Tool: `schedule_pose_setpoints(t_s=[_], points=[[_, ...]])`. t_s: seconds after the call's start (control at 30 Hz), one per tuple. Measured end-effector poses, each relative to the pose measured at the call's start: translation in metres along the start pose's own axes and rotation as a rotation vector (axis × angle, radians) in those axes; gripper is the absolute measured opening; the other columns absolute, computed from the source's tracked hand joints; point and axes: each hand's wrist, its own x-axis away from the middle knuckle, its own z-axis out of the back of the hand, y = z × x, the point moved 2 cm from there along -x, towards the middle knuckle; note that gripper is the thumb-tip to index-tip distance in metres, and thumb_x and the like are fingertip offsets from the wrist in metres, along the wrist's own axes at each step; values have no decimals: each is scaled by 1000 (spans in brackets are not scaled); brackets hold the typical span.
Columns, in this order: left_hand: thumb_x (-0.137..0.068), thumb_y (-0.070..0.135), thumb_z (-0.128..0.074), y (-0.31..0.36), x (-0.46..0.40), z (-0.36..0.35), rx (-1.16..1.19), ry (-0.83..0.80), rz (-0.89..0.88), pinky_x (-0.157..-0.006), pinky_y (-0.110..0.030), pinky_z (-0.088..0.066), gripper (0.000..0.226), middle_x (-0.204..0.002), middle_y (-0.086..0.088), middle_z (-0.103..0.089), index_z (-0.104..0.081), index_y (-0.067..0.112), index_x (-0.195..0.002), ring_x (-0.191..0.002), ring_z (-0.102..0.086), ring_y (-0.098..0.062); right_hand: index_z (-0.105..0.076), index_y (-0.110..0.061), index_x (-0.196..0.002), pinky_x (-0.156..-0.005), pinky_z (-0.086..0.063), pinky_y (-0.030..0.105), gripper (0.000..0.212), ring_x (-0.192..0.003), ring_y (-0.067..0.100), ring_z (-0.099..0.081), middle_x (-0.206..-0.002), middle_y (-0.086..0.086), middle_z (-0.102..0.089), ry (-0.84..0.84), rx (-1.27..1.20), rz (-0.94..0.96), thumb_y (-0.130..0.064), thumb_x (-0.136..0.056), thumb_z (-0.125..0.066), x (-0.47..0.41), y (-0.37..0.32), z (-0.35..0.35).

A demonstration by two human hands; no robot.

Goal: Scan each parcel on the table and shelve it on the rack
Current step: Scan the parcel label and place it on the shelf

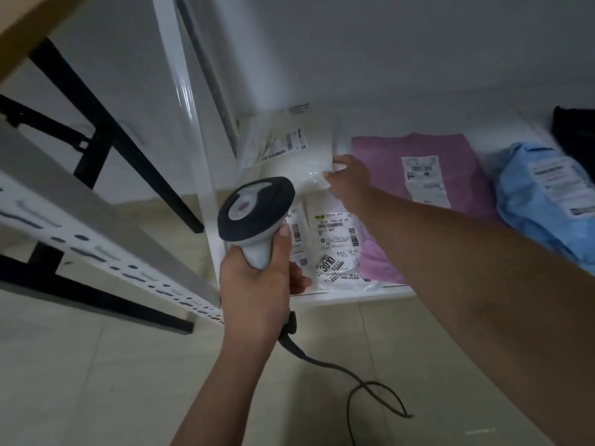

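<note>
Head view, left hand (254,278) gripping upright scanner (254,214), right hand (349,180) holding white parcel (299,159) flat on shelf (354,296)

On the flat white plastic parcel (335,249) at shelf front, a slanted sticker reads "3010"; its label shows approx. "1096 69 69". Other labels too blurred.

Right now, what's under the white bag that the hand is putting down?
The white bag held by the right hand lies partly over another white parcel with labels. That parcel's far end is covered, so anything else beneath stays hidden.
</note>
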Motion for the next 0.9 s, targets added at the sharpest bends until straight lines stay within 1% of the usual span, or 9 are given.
schedule_pose_setpoints(t_s=[0.07,0.13,0.2,0.3,0.4,0.47,0.6,0.77,0.9], points=[[-91,32,-66,2,1,0,8,-2,24,-45,-21,-50,31,-49,-4,-60,-62,5,-76,-48,-66,-22,-46,-15,-139,-89,-53,35,62,-111,28,-60,-119,13,-59,21,71,1,-13,-84,-75,1,0,1],[-91,31,-66,8,6,2,3,-6,40,-44,-20,-50,33,-49,-6,-60,-62,2,-75,-47,-65,-22,-34,-20,-147,-104,-41,39,80,-127,30,-47,-136,14,-50,4,258,51,-28,-81,-78,8,-4,6],[-91,31,-66,19,15,4,-20,-7,49,-45,-22,-52,35,-50,-7,-62,-63,0,-76,-47,-66,-22,-21,-29,-152,-108,-32,43,95,-136,34,-32,-150,12,-35,-26,454,107,-44,-78,-78,22,-12,16],[-92,31,-65,42,37,9,-51,-5,65,-47,-24,-54,34,-52,-10,-63,-62,1,-76,-47,-67,-21,-6,-41,-153,-113,-21,56,106,-145,38,-10,-162,4,-6,-107,718,177,-58,-74,-74,51,-26,32],[-92,29,-65,71,67,15,-56,9,101,-49,-30,-57,33,-51,-8,-62,-62,-2,-82,-47,-66,-23,-1,-43,-153,-116,-7,61,106,-148,39,1,-164,2,5,-204,898,248,-60,-76,-71,86,-45,50],[-91,30,-65,93,91,23,-55,27,143,-50,-31,-57,32,-51,-6,-62,-62,-2,-87,-48,-66,-24,0,-44,-153,-116,-3,61,102,-148,38,4,-164,1,7,-265,959,273,-59,-78,-68,113,-60,64],[-92,29,-63,153,148,46,-74,80,202,-48,-25,-54,37,-50,-6,-62,-61,-5,-78,-48,-67,-23,-4,-45,-153,-116,-6,60,94,-148,35,0,-163,0,3,-372,1047,358,-60,-82,-64,179,-96,88],[-94,27,-62,232,216,96,-106,191,223,-49,-29,-56,37,-49,-4,-62,-61,-5,-76,-50,-68,-23,-11,-44,-153,-116,-5,57,84,-147,32,-1,-163,-2,-2,-527,1064,450,-60,-86,-59,276,-162,108],[-94,27,-62,284,250,149,-93,299,223,-50,-30,-55,35,-50,-6,-62,-60,-2,-74,-49,-67,-22,-19,-41,-151,-116,-4,55,77,-145,31,-8,-161,-1,-12,-608,1070,611,-59,-88,-57,345,-212,104]])
